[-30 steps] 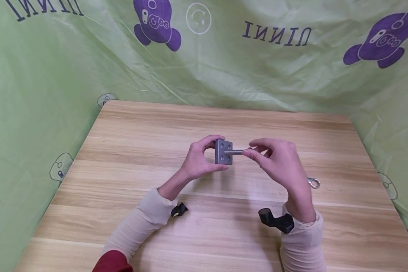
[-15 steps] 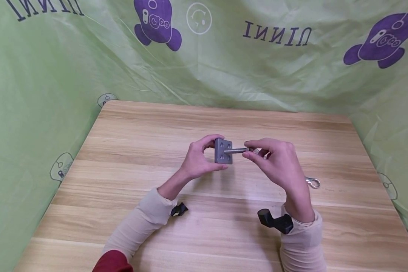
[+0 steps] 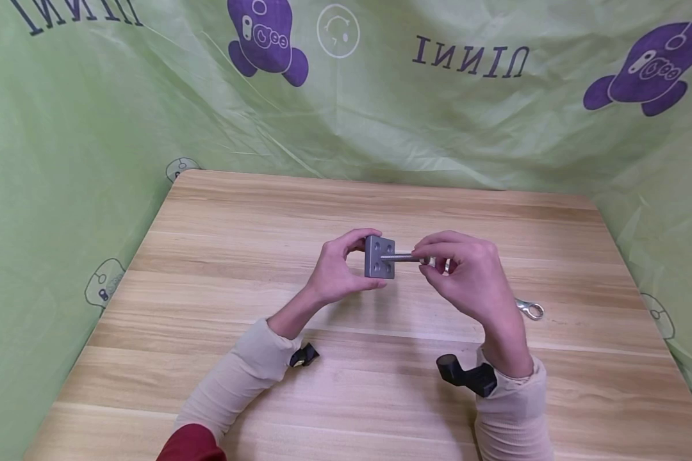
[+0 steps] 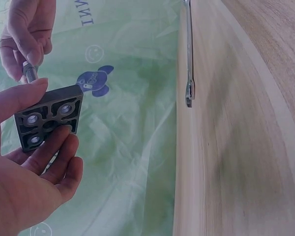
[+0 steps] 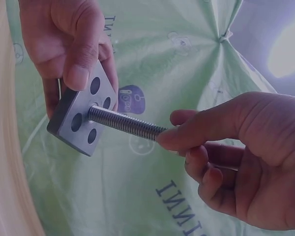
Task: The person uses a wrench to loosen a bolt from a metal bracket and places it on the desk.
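Observation:
My left hand [image 3: 336, 272] holds a square dark-grey metal plate [image 3: 371, 258] by its edges, above the table. Round holes sit near the plate's corners, and the left wrist view shows its ribbed back [image 4: 48, 115]. From the middle of the flat face a long threaded bolt [image 5: 125, 122] sticks out to the right. At the bolt's outer end, my right hand [image 3: 469, 272] pinches it between thumb and fingers, and a silvery piece shows among those fingers. Much of that end is hidden by the fingers in the right wrist view.
A silver wrench [image 3: 533, 310] lies on the wooden table [image 3: 254, 218] to the right, its near part behind my right wrist in the head view. Green printed cloth [image 3: 357, 128] hangs around the back and sides. Black camera mounts [image 3: 467, 375] jut from both wrists.
The fingers of my right hand have shifted their hold at the bolt's end, and the silvery piece shows more among them. My left hand and the plate stay almost still.

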{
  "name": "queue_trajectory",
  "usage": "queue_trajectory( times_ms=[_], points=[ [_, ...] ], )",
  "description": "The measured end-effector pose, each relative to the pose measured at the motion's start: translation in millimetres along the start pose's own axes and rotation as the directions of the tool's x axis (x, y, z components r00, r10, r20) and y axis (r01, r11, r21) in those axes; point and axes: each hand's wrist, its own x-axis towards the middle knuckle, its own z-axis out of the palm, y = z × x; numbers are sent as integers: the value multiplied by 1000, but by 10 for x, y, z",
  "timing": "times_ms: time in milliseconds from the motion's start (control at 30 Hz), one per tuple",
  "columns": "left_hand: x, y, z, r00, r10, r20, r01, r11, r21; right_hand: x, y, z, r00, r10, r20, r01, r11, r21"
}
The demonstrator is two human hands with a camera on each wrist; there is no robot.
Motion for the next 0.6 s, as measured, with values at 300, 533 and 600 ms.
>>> queue_trajectory(
  times_ms=[300, 533, 600],
  points=[
    [3, 1, -7, 1000, 6, 0, -6, 1000, 9, 6, -14, -36, 987, 160, 20, -160, 987, -5],
    [2, 0, -4, 1000, 10, -1, -10, 1000, 9, 32, -51, -66, 926, 360, 116, -352, 932, -86],
    [4, -2, -4, 1000, 12, -1, -12, 1000, 10, 34, -51, -60, 927, 358, 116, -349, 933, -87]
  ],
)
